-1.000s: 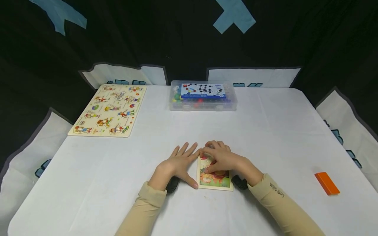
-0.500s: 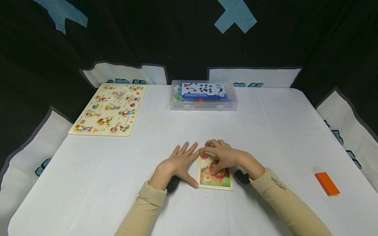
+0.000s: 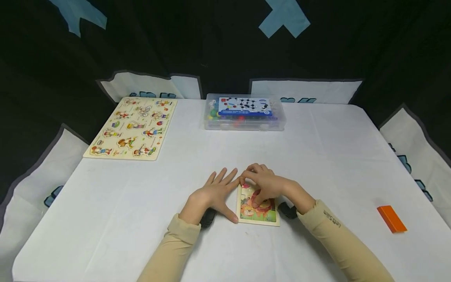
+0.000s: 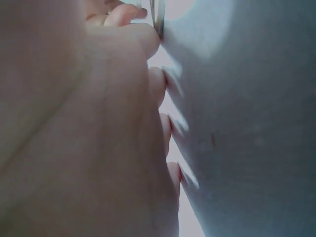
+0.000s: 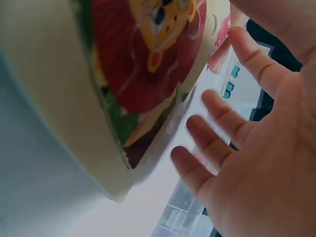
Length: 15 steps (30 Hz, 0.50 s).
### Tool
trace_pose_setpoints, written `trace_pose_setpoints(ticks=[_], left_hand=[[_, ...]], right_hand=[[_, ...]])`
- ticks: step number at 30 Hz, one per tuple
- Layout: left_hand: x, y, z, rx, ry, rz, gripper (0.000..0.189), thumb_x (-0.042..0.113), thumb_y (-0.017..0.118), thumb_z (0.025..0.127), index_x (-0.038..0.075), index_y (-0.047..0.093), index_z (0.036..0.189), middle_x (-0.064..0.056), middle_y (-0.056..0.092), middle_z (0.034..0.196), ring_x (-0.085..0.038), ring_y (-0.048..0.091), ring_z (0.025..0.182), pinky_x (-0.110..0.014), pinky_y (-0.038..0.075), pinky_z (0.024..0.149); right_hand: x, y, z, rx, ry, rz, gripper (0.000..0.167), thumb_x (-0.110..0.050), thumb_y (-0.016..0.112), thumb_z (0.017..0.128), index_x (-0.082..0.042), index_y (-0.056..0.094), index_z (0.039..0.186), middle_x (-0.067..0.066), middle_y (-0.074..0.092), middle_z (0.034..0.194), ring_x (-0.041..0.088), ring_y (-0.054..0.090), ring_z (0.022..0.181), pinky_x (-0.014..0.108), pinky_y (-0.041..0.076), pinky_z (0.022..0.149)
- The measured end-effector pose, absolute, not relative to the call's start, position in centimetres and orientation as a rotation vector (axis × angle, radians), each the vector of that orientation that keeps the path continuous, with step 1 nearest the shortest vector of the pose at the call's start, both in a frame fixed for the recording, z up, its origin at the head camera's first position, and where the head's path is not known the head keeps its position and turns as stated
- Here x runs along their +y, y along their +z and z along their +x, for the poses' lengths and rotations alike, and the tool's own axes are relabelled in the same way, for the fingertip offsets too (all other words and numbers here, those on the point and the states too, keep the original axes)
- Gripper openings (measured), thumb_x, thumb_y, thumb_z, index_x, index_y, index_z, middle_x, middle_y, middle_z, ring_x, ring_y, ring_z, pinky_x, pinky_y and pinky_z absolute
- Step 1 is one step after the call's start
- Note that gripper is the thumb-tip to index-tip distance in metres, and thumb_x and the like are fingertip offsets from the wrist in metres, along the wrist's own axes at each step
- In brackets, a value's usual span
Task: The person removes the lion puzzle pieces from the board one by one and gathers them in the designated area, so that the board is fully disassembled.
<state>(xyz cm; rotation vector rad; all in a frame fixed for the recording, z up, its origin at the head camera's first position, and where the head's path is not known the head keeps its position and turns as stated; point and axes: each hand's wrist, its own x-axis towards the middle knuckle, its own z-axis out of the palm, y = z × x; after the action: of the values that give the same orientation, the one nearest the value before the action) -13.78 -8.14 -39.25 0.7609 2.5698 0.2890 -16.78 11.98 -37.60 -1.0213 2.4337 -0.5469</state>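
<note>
A small framed jigsaw puzzle (image 3: 258, 216) with a cartoon lion lies on the white table, partly hidden under my right hand (image 3: 270, 185). The thumb of that hand rests on the picture, and its index fingertip is at the far left corner of the frame. In the right wrist view the other fingers (image 5: 212, 143) are loosely bent past the frame's edge, holding nothing. My left hand (image 3: 213, 196) lies with spread fingers along the puzzle's left side, thumb at the near left corner and index tip by the far one. Its palm (image 4: 98, 128) fills much of the left wrist view.
A larger wooden picture board (image 3: 132, 129) lies at the back left. At the back middle stands a clear plastic case (image 3: 244, 124) of colourful parts with a blue and white label. An orange block (image 3: 392, 219) is at the right. Dark cloth hangs behind the table.
The right thumb has slid a little to the right over the puzzle, and the right forearm has shifted slightly. The left hand keeps its place. The whole head view has moved slightly.
</note>
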Motion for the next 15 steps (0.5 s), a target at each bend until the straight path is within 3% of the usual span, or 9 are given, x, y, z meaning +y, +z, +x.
trace_pose_setpoints(ticks=[9, 15], left_hand=[[-8.12, -39.09, -13.80, 2.564, 0.294, 0.762, 0.120, 0.066, 0.072, 0.054, 0.020, 0.011, 0.147, -0.002, -0.004, 0.151, -0.027, -0.009, 0.136, -0.046, -0.004, 0.107], [-8.22, -39.03, -13.76, 2.560, 0.315, 0.757, 0.119, 0.065, 0.073, 0.055, 0.021, 0.011, 0.147, -0.001, -0.004, 0.151, -0.027, -0.008, 0.136, -0.046, -0.004, 0.107]], right_hand=[[11.95, -37.79, -16.79, 2.375, -0.660, -1.075, 0.055, -0.015, 0.082, 0.065, -0.011, 0.048, 0.109, 0.001, 0.048, 0.104, 0.019, 0.043, 0.089, 0.035, 0.038, 0.078], [11.99, -37.97, -16.77, 2.282, -0.743, -1.004, 0.056, -0.008, 0.077, 0.071, -0.012, 0.049, 0.120, 0.003, 0.045, 0.102, 0.018, 0.046, 0.075, 0.029, 0.044, 0.064]])
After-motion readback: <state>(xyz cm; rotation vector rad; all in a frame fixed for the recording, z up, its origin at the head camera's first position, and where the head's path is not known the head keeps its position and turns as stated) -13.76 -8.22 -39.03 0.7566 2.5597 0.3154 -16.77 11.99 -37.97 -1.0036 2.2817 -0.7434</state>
